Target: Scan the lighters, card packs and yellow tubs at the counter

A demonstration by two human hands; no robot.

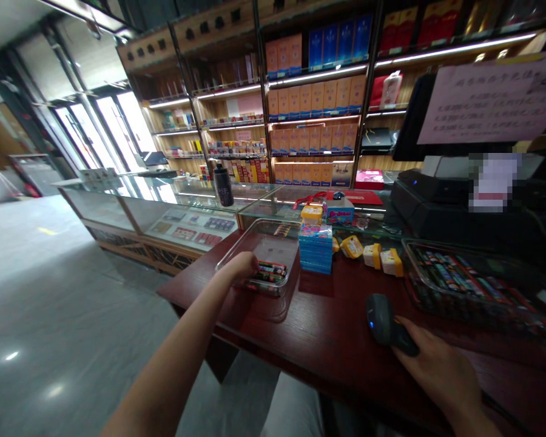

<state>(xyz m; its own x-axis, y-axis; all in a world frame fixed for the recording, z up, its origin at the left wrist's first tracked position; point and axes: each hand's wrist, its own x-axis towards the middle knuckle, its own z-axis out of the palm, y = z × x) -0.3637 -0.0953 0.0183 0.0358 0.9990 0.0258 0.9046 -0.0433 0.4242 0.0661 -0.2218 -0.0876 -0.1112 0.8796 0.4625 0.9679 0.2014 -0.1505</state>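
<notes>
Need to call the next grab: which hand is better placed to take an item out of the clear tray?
Left. The left hand is already at the clear tray, over the small packs inside. The right hand is far off, holding the black scanner on the counter.

Clear tray point(273, 243) sitting on the counter point(327, 328), holding a row of small items point(268, 272) at its near end; left hand point(242, 265) reaching into that end. Stack of flat packs point(315, 249) standing just right of the tray, small boxes point(382, 258) lying further right. Handheld scanner point(382, 321) resting near the counter's front edge under the right hand point(437, 370). Second tray point(477, 291) lying at far right, the shelves point(313, 103) standing behind.
</notes>
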